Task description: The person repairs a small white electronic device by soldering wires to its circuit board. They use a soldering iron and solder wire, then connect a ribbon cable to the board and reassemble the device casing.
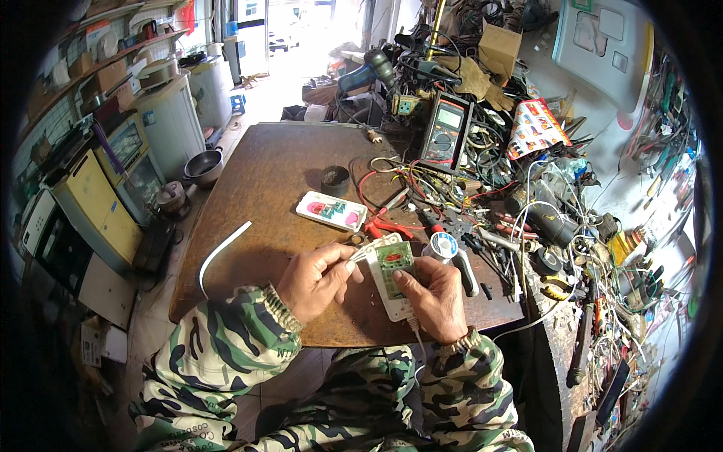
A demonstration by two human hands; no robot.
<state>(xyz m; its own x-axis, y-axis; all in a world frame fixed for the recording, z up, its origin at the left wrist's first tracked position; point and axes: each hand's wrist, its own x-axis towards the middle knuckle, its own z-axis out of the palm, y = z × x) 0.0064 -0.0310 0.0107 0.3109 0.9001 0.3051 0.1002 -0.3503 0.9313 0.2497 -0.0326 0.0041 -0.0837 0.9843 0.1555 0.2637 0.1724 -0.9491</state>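
My right hand (pixel 438 297) is closed round a long white plastic casing (pixel 396 310) with a green circuit board (pixel 396 277) on it, the thumb pressing the board's lower edge. A small red part shows on the board. A cord leaves the casing's lower end. My left hand (pixel 316 282) pinches thin white wires (pixel 364 253) at the casing's upper left; their tips are partly hidden by my fingers. Just beyond lies a white cover (pixel 310 202) with red, pink and green parts. Red-handled pliers (pixel 388 226) and a solder spool (pixel 443 245) rest close by.
A dark round cup (pixel 334 180) stands on the brown table (pixel 263 173). Further right, a multimeter (pixel 448 128) leans among tangled wires and tools. A bent white strip (pixel 220 252) stands at the left edge. A pan (pixel 203 167) sits beyond the table's left side.
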